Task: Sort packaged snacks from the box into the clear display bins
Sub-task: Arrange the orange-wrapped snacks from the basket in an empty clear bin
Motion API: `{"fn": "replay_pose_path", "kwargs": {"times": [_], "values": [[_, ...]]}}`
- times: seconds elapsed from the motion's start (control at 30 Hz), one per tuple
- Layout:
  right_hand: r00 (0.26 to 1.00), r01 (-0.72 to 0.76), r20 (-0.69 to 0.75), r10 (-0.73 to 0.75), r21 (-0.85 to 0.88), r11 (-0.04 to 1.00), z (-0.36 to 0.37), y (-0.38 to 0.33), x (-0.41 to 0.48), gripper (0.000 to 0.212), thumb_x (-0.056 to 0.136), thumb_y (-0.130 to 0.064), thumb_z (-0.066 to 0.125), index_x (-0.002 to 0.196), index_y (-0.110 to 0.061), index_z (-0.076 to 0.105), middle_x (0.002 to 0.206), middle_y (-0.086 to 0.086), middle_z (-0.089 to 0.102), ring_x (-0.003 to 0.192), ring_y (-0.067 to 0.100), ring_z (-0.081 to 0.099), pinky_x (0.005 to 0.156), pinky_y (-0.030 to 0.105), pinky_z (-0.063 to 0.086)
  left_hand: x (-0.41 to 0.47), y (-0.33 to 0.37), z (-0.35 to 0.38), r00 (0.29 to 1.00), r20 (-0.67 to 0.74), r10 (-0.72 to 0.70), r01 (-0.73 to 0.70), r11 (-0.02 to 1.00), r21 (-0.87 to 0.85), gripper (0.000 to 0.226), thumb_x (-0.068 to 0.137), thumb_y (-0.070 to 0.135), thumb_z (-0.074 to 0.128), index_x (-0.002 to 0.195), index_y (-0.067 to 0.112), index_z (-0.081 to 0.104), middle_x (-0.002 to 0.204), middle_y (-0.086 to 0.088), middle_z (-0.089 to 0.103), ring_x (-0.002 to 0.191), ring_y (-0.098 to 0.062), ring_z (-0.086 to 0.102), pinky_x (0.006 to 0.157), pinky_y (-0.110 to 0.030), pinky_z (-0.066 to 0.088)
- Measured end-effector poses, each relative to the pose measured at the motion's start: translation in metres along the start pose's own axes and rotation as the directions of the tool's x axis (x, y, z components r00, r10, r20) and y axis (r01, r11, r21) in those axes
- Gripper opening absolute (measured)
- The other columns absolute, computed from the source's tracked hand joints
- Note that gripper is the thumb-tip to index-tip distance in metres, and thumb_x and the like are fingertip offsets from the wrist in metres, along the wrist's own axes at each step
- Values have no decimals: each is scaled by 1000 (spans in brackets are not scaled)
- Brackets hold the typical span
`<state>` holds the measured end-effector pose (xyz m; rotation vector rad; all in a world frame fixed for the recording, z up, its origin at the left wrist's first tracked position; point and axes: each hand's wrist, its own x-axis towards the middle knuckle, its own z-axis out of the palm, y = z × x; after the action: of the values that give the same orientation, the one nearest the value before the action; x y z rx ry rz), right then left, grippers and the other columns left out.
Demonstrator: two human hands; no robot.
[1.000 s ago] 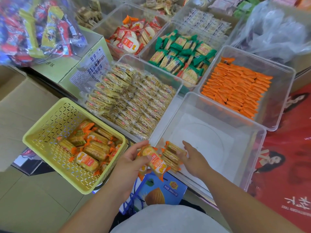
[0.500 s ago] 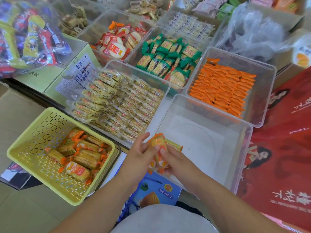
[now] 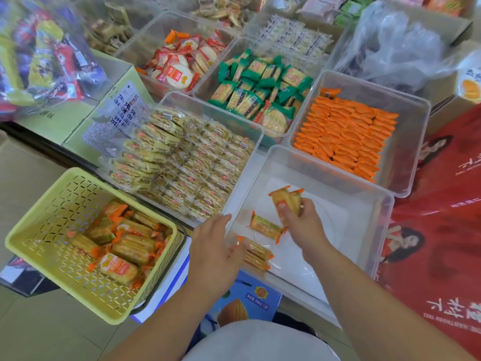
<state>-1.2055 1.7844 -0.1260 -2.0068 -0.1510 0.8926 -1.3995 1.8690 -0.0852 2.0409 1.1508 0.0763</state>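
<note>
Right hand (image 3: 299, 225) is held over the near clear bin (image 3: 385, 212), fingers and thumb curled round a small stack of orange-wrapped cracker packets (image 3: 286, 200). The stack is tilted, with its orange ends pointing to the far side, above the bin's white floor. Left hand (image 3: 213, 246) is held at the bin's near-left corner with fingers loosely straight. Its fingertips touch the left end of a near packet (image 3: 256, 254) that lies in that corner. A loose packet (image 3: 265, 226) lies flat in the bin between the two hands, just beside the right hand's thumb side.

To the left, a yellow perforated basket (image 3: 52, 204) is tipped toward the viewer and holds more packets of the same kind (image 3: 119, 267) heaped at its near-right end.

Beyond the near bin, a full bin of orange packets (image 3: 343, 142) is set in tidy rows — touching it on the far-right side. A bin of clear-wrapped yellow crackers (image 3: 187, 162) stands to the left of the near bin, and a bin of green-wrapped crackers (image 3: 260, 92) stands farther back.

A blue box (image 3: 247, 303) shows under the bin's near edge.
</note>
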Motion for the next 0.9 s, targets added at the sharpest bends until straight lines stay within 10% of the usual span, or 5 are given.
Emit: {"fn": "replay_pose_path", "kwargs": {"times": [0.17,0.37,0.47,0.7,0.9], "values": [[987,132,18,-162,-670,730,-1,35,62,49,91,-45,68,132,-27,49,118,9,56,108,34,55,85,44,49,-6,-13,2,998,21,64,-66,992,110,59,92,43,70,145,21,54,147,1,47,132,-20,40,107,-36,38],[946,298,214,-245,-871,390,15,47,74,53,86,-56,68,131,-32,51,118,3,55,110,30,50,86,40,43,-11,-27,6,993,89,82,-83,997,11,53,93,36,72,141,31,51,122,18,41,109,-2,43,87,-18,37],[930,367,314,-192,-832,417,21,47,68,53,79,-60,72,122,-32,56,110,-1,57,105,26,54,84,38,45,-11,-31,8,991,97,97,-93,995,-40,54,95,36,71,140,43,43,121,21,42,105,6,40,83,-10,33],[878,178,471,83,-484,857,23,37,58,37,79,-48,82,104,-27,66,92,-2,70,82,15,66,70,31,52,-9,-39,11,988,133,73,-66,996,-55,64,96,39,69,149,41,34,135,25,38,120,11,32,97,-5,27],[915,302,402,-40,-615,729,34,49,42,40,97,-43,59,126,-18,48,109,5,59,98,24,58,77,35,46,-12,-41,13,987,136,86,-74,993,-91,66,96,38,70,133,60,20,127,48,22,115,30,26,91,7,22]]}}
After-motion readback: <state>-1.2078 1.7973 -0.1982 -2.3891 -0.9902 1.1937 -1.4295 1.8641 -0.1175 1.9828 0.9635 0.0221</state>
